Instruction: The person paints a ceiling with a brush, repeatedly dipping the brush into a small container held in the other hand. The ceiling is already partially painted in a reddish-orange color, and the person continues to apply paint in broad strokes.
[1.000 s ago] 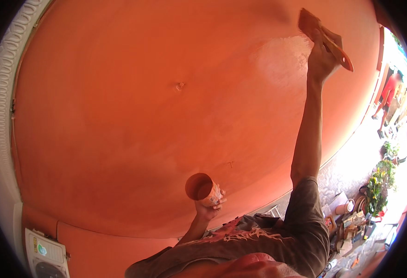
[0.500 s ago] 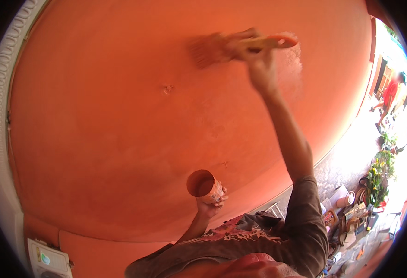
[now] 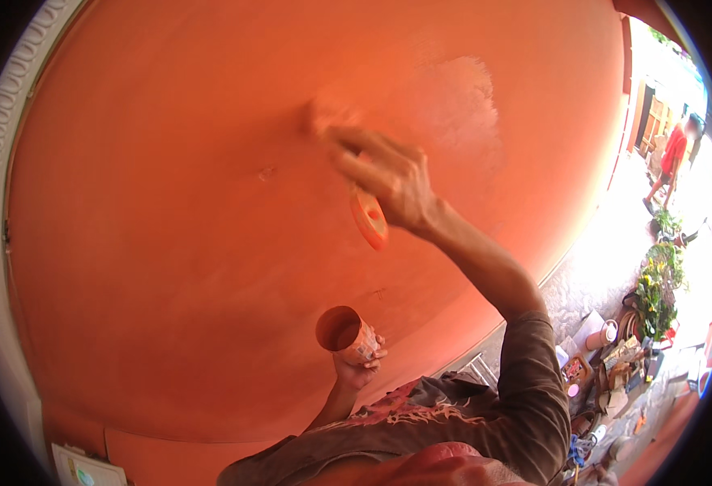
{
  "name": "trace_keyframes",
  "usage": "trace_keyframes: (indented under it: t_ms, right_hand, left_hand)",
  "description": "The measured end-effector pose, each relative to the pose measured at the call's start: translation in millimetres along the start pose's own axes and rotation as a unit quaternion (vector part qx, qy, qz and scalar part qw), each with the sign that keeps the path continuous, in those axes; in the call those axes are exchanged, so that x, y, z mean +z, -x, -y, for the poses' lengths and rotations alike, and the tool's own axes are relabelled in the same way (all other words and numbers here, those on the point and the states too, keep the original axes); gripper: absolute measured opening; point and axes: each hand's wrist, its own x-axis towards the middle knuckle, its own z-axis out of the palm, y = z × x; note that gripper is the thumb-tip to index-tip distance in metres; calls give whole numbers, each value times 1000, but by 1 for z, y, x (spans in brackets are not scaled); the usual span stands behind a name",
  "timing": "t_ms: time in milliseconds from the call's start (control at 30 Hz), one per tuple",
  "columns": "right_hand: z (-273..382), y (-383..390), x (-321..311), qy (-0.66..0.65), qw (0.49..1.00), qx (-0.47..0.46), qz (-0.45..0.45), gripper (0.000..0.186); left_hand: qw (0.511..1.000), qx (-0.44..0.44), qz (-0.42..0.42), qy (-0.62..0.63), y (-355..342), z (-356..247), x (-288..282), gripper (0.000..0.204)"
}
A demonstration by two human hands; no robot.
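My right hand grips a wide paintbrush, its orange-stained handle hanging below my fingers. The bristles, blurred by motion, press against the orange wall. To the right of the brush is a paler, patchy area on that wall. Lower down, my left hand is wrapped round a paint-smeared cup. The cup tilts with its mouth toward the upper left, and orange paint coats its inside.
A white moulded trim borders the wall at left, with a white box below. At right are potted plants, a cluttered pile with a bucket, and a person in red farther off. Metal ladder rails show beside my body.
My right hand has swept the brush left and down across the wall, and the handle now points downward. My left hand still holds the cup, at nearly the same place.
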Motion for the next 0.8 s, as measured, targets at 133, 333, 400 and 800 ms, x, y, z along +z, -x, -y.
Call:
trace_keyframes:
  t_ms: [133,333,400,800]
  right_hand:
    - [-58,2,-4,-285,934,205,-58,9]
    - [-229,-9,-99,-243,856,301,-343,17]
    - [-258,-3,-121,-51,885,286,-364,11]
    - [-32,-17,-18,-192,981,41,-1,15]
  left_hand:
    - [1000,-17,12,2,-3,0,4,64]
    - [1000,-18,13,-13,0,-3,2,74]
    - [999,-16,20,-19,0,-4,-2,76]
    - [999,7,-3,51,2,-5,-27,67]
